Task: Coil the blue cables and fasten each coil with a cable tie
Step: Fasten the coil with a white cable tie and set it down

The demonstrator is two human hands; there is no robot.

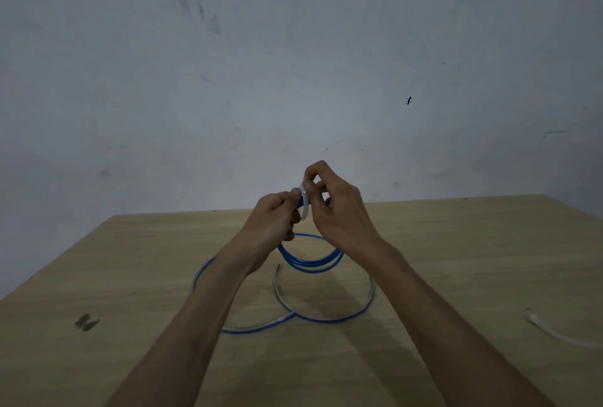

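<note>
A coil of blue cable (310, 261) hangs above the wooden table (456, 259), held at its top by my two hands. My left hand (274, 220) grips the top of the coil. My right hand (336, 207) pinches a white cable tie (305, 206) that curves around the coil's strands between the two hands. A second blue cable (326, 318) lies loose on the table under my forearms, in wide crossing loops. Part of it is hidden by my left forearm.
Another white cable tie (561, 333) lies near the table's right edge. A small dark mark (86, 321) sits at the left of the tabletop. A grey wall (293, 64) stands directly behind the table's far edge.
</note>
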